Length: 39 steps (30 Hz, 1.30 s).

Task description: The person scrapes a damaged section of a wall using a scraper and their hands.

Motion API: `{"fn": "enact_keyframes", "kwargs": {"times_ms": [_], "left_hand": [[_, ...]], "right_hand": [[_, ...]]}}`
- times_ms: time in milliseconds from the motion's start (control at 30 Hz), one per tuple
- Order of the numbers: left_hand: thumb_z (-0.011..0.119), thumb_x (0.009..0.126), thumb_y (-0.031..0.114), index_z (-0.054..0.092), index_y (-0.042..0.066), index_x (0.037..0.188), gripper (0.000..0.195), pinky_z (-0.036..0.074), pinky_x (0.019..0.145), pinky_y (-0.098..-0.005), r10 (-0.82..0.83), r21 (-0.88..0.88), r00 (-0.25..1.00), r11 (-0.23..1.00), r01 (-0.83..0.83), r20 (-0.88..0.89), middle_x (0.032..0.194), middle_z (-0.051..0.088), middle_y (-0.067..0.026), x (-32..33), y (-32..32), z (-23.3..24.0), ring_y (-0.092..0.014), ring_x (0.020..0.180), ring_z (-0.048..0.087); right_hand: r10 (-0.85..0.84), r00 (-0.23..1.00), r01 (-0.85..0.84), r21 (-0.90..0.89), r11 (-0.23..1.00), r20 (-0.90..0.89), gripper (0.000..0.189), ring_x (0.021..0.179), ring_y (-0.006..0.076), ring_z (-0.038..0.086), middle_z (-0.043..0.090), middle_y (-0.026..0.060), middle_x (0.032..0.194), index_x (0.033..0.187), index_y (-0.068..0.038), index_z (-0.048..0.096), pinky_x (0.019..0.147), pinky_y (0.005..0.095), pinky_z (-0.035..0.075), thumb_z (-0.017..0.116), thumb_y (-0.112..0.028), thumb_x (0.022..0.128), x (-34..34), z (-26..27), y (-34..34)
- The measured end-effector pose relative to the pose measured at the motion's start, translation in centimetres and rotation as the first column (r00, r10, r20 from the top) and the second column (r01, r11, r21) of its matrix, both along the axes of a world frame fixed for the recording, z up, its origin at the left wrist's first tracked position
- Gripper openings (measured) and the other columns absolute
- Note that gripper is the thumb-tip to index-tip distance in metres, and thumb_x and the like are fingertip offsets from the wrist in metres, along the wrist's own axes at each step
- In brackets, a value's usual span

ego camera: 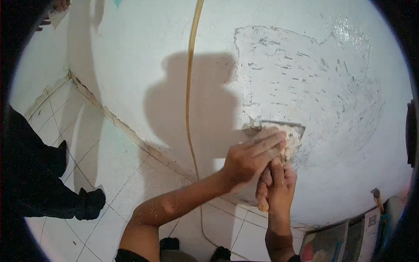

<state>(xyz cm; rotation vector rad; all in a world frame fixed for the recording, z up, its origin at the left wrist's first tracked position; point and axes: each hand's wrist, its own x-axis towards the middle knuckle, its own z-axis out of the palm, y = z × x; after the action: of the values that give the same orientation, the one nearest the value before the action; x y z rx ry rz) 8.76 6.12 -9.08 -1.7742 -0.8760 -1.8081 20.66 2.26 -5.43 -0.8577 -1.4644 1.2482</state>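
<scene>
My right hand [282, 183] grips the handle end of a wide putty knife [299, 127], whose broad metal edge is against the white wall [131, 49]. Pale, crumbly putty or scraped material [292, 148] coats the blade. From the left, my left hand [250, 157] lies over the blade with its fingers close together and slightly blurred. A grey, ragged piece [251, 130] shows just left of the blade; I cannot tell whether it is loose paint. Above the knife is a rough wall patch [278, 72] with many dark scratches and a broken paint edge.
A yellowish hose or cable [188, 98] runs down the wall and onto the tiled floor [121, 193]. Another person's dark-clothed legs [42, 183] are at the left; that person's hand [60, 5] holds a scraper. Containers [327, 242] and a hammer-like tool [378, 199] stand lower right.
</scene>
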Motion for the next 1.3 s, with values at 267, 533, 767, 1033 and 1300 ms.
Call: {"fn": "enact_keyframes", "kwargs": {"times_ms": [267, 533, 767, 1033, 1300], "left_hand": [[0.068, 0.075, 0.009, 0.070, 0.004, 0.097, 0.023, 0.057, 0.079, -0.0290, 0.027, 0.020, 0.999, 0.999, -0.028, 0.020, 0.111, 0.066, -0.0084, -0.5, 0.4, 0.7, -0.023, 0.103, 0.064], [0.069, 0.073, 0.008, 0.070, 0.005, 0.094, 0.021, 0.056, 0.077, -0.0286, 0.004, 0.000, 0.999, 1.000, -0.004, 0.050, 0.110, 0.067, -0.0072, -0.2, 0.5, 0.1, -0.020, 0.100, 0.066], [0.067, 0.074, 0.005, 0.071, 0.004, 0.096, 0.023, 0.056, 0.080, -0.0292, -0.021, -0.010, 0.997, 1.000, 0.022, 0.079, 0.111, 0.066, -0.0076, -0.8, -0.1, 0.2, -0.022, 0.103, 0.064], [0.065, 0.075, 0.005, 0.070, 0.002, 0.096, 0.021, 0.056, 0.080, -0.0308, -0.049, 0.023, 0.995, 0.999, 0.047, 0.085, 0.111, 0.066, -0.0109, -1.5, 0.6, 0.6, -0.023, 0.103, 0.064], [0.067, 0.076, 0.015, 0.069, 0.002, 0.092, 0.021, 0.056, 0.080, -0.0308, 0.017, 0.032, 0.995, 0.999, -0.020, 0.098, 0.111, 0.066, -0.0090, -2.6, -0.1, 0.9, -0.022, 0.100, 0.065]], "right_hand": [[-0.048, 0.997, 0.045, 0.044, 0.998, 0.058, 0.033, 0.037, 0.0074, 0.040, 0.044, 0.0000, 0.054, 0.075, -0.005, 0.045, 0.033, 0.0234, 0.032, 0.049, -0.028, 0.099, 0.1, -0.4, 0.7], [-0.010, 1.000, 0.010, 0.023, 1.000, 0.014, 0.029, 0.035, 0.0079, 0.040, 0.043, -0.0005, 0.054, 0.080, -0.004, 0.048, 0.032, 0.0234, 0.032, 0.048, -0.026, 0.098, -0.2, -0.6, 1.0], [-0.022, 0.999, 0.021, 0.034, 0.999, 0.025, 0.033, 0.034, 0.0091, 0.039, 0.043, 0.0008, 0.053, 0.073, -0.006, 0.045, 0.032, 0.0245, 0.031, 0.046, -0.027, 0.099, -1.2, -0.1, 0.2], [0.004, 1.000, -0.004, -0.024, 1.000, -0.004, 0.029, 0.033, 0.0075, 0.033, 0.039, -0.0019, 0.053, 0.074, -0.008, 0.044, 0.028, 0.0226, 0.026, 0.049, -0.025, 0.097, -1.7, 0.5, 0.7], [0.061, 0.998, -0.062, 0.008, 0.998, 0.012, 0.027, 0.037, 0.0095, 0.040, 0.044, 0.0010, 0.057, 0.080, -0.005, 0.045, 0.032, 0.0253, 0.033, 0.047, -0.024, 0.099, -3.5, 1.5, -0.1]]}}
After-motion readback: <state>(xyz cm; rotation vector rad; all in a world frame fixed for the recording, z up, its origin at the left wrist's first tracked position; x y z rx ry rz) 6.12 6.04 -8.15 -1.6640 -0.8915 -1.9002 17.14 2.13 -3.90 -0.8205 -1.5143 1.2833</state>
